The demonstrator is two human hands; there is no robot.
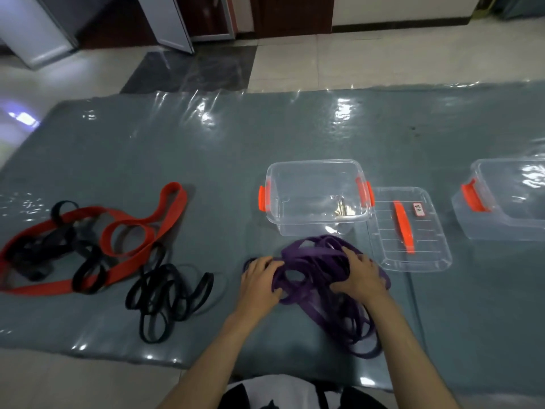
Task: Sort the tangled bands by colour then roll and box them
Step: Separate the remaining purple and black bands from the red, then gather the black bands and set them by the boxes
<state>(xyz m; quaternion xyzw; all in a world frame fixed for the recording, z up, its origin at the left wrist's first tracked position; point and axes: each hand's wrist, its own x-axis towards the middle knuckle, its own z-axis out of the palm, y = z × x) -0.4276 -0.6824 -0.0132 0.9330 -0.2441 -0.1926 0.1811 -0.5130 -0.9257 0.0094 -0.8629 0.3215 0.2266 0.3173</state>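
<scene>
A heap of purple bands (315, 261) lies on the grey mat in front of me, trailing toward my right forearm. My left hand (259, 278) grips the heap's left side and my right hand (359, 276) presses on its right side. Just beyond stands an open clear box (317, 196) with orange latches, holding a small object. Its lid (410, 231) lies flat to the right. At the far left, red bands (141, 228) are tangled with black ones. A separate pile of black bands (168, 293) lies left of my left hand.
A second clear box (507, 202) with an orange latch stands at the right edge. The grey mat (177, 149) is covered in shiny plastic film and lies on a tiled floor. Furniture bases stand along the far wall.
</scene>
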